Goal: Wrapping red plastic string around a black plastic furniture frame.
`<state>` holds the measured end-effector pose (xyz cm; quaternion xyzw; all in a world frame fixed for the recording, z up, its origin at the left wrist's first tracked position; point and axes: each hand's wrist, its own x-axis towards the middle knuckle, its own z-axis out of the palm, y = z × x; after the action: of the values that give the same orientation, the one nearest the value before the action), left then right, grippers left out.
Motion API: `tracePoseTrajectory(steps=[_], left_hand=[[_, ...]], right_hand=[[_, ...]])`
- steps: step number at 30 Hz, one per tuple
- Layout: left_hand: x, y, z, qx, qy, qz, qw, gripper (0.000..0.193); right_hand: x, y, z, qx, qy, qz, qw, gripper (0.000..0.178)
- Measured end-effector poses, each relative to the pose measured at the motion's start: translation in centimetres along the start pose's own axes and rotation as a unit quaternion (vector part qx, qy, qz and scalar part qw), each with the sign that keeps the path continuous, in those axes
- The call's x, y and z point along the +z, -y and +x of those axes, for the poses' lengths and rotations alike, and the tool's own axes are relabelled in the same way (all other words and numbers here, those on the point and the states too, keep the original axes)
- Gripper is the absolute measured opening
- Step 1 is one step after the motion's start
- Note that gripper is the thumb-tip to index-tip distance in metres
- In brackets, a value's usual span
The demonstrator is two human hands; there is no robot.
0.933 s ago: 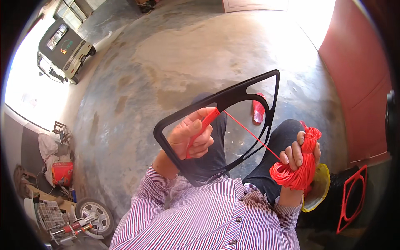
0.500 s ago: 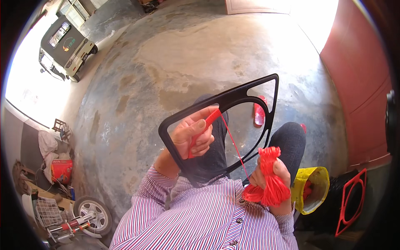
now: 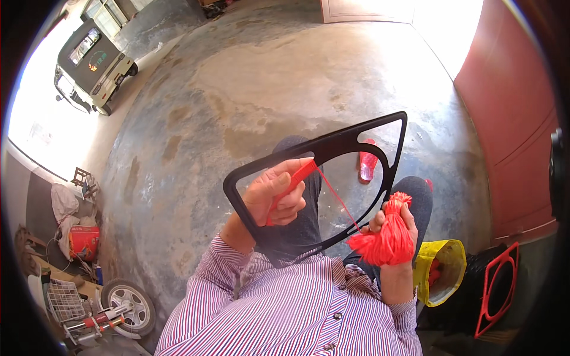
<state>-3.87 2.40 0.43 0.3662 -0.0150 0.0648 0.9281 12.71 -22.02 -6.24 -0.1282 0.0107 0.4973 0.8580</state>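
Observation:
A flat black frame (image 3: 335,143) with large rounded openings is tilted in front of my body. My left hand (image 3: 266,196) is closed around its inner bar, where red cord winding (image 3: 297,181) covers part of the black. A strand of red cord (image 3: 337,197) runs from the end of that winding down to the right. My right hand (image 3: 408,217) is closed around a thick bundle of red cord (image 3: 389,240), beside the frame's lower right edge and above my knee. The bundle hides part of its fingers.
A yellow bag (image 3: 442,270) with red things inside stands at my right, by a red frame (image 3: 499,291) on something black. A red slipper (image 3: 368,161) shows on the floor. Left are a wheel (image 3: 129,307), a wire basket (image 3: 66,300) and a red sack (image 3: 85,242). A three-wheeler (image 3: 95,65) stands outside.
My right hand has risen and moved away from my body, turning the cord bundle. The frame has shifted slightly right at its far corner. My left hand keeps its grip.

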Motion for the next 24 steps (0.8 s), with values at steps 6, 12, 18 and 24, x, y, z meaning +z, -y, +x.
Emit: tracePoseTrajectory(steps=[6,12,18,24], left_hand=[[0.8,0.3,0.2,-0.013,0.002,-0.012,1.0,0.053],[2.8,1.1,0.6,-0.046,-0.02,-0.003,0.999,0.06],[2.9,3.2,1.1,-0.045,0.008,-0.131,0.99,0.08],[4.7,2.6,2.3,-0.044,-0.072,-0.038,0.996,0.092]], right_hand=[[5.2,-1.0,-0.6,-0.048,-0.05,-0.154,0.986,0.047],[9.2,0.0,-0.4,0.047,0.197,-0.401,0.894,0.075],[12.4,-0.6,1.1,-0.072,0.191,-0.573,0.794,0.067],[11.7,-2.5,1.4,-0.272,0.13,-0.639,0.707,0.038]])
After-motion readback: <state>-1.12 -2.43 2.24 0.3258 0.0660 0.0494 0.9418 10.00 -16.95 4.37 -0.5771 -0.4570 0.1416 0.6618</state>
